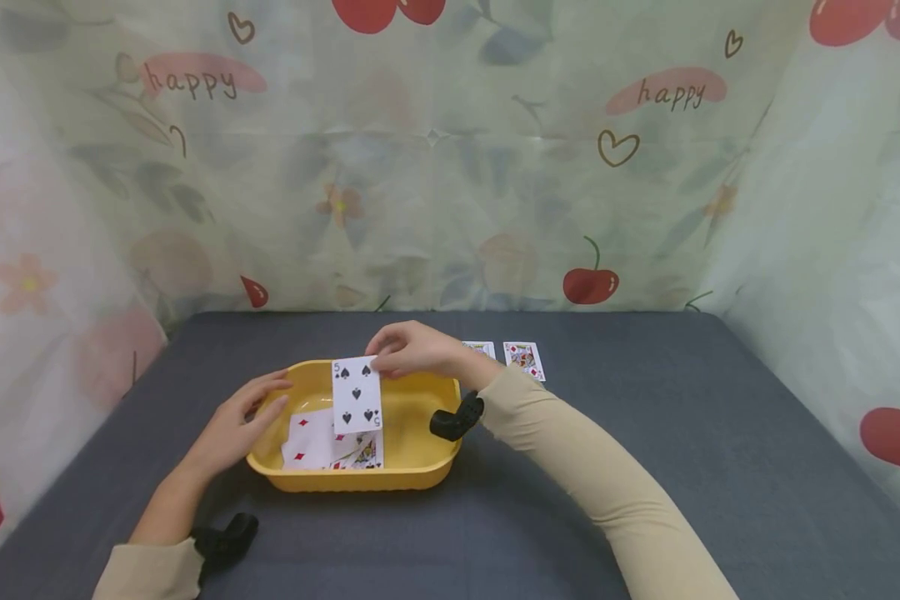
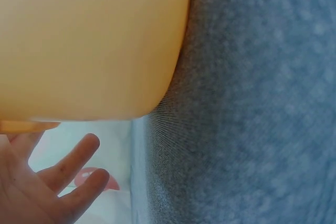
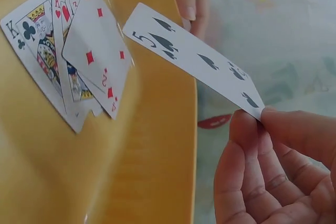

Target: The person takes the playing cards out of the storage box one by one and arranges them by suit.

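Observation:
Between thumb and fingers, my right hand (image 1: 414, 348) pinches the five of spades playing card (image 1: 356, 395) by its upper corner, above the yellow basin (image 1: 420, 481). The right wrist view shows the card (image 3: 194, 56) tilted, face visible, with the right hand (image 3: 278, 166) at its end. Inside the basin lie several overlapping cards, among them a king of clubs (image 3: 37, 51) and a two of diamonds (image 3: 94, 45). My left hand (image 1: 236, 425) is at the basin's left rim, fingers spread and holding nothing. In the left wrist view those fingers (image 2: 79, 198) show beside the basin wall (image 2: 94, 45).
Behind the right forearm, two face cards lie on the dark grey cloth; one shows red diamonds (image 1: 523, 359), and the other (image 1: 482, 347) is partly covered by the arm. A patterned curtain (image 1: 435, 208) stands at the table's back edge and along both sides.

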Demonstrator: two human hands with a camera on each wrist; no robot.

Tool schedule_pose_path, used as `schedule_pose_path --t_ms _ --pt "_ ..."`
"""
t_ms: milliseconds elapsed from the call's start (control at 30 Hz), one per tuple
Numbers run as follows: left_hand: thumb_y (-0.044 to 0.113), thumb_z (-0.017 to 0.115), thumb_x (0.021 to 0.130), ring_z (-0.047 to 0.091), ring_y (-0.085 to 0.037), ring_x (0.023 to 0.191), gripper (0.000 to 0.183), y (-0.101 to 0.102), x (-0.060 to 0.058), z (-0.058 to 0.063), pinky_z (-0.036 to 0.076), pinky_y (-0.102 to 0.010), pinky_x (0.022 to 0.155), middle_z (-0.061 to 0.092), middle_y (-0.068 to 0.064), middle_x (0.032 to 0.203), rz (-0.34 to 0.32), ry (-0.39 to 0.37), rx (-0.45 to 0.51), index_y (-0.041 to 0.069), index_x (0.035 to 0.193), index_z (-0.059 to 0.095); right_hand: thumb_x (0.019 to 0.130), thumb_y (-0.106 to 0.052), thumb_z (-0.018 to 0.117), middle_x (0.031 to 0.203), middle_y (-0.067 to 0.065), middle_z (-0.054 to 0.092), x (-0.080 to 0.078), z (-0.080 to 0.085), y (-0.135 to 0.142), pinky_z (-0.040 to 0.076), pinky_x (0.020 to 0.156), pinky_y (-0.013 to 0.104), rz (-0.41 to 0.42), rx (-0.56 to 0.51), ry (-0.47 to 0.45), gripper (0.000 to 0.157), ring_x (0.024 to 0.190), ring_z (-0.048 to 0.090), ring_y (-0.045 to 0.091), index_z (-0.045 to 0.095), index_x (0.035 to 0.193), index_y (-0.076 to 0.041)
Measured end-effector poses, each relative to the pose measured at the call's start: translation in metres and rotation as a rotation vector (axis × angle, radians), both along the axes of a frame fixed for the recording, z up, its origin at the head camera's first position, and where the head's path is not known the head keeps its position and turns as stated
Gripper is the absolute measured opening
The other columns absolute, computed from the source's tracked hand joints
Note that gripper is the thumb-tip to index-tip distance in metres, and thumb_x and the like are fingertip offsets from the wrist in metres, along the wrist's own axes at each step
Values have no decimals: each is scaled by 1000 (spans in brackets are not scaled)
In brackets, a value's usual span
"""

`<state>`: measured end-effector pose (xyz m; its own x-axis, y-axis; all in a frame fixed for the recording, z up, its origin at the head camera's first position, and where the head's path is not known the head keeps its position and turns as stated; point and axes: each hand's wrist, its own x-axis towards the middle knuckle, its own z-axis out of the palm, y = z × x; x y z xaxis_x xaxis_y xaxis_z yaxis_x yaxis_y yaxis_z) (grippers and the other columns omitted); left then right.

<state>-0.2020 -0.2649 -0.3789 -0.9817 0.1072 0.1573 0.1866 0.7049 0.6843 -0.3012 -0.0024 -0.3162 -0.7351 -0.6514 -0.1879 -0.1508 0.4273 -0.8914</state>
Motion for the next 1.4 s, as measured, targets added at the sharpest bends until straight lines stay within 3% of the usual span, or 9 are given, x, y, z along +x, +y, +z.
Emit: schedule_pose_path --t_ms 267,433,700,833,1000,1200,1400 --pt "33 48 97 33 -39 135 44 0 0 0 31 -59 106 36 -17 148 -7 5 -1 5 131 50 90 -15 61 103 11 67 -6 6 48 54 87 34 -134 -56 7 24 91 63 21 61 113 -8" --pt "33 48 97 32 -40 134 45 0 -1 -1 31 -60 106 35 -18 148 -8 -5 -2 4 131 49 91 -21 60 111 10 65 -5 4 79 53 89 33 -212 -53 10 27 97 63 18 59 117 -11" --pt "35 48 97 32 -40 135 46 -1 -1 -2 30 -59 107 34 -18 148 0 -15 1 5 132 49 90 -18 61 115 14 63 -10 -16 119 49 97 43 -366 -113 -15 32 92 62 17 57 120 -5" --pt "35 48 96 31 -40 135 46 -1 0 -1 30 -59 107 34 -18 149 2 -21 4 5 132 49 91 -19 59 111 12 62 -10 -28 139 49 97 42 -415 -107 -31 37 87 61 13 54 124 -3" --pt "34 48 96 31 -40 135 45 -1 0 1 30 -59 107 35 -18 148 -2 -19 4 5 131 49 92 -17 57 99 4 64 -10 -48 155 53 85 31 -433 -72 -50 38 80 59 9 52 125 1" --pt "34 48 97 31 -40 135 46 -1 0 1 30 -60 107 34 -18 149 1 -23 1 5 132 49 91 -10 57 79 -5 62 -12 -71 156 52 68 19 -399 -71 -80 36 70 57 5 53 121 7" --pt "35 48 97 31 -40 135 46 0 0 0 30 -60 107 34 -18 149 5 -22 1 5 132 49 88 -5 57 72 -4 60 -12 -81 151 51 62 18 -381 -21 -7 29 64 56 5 57 113 10"
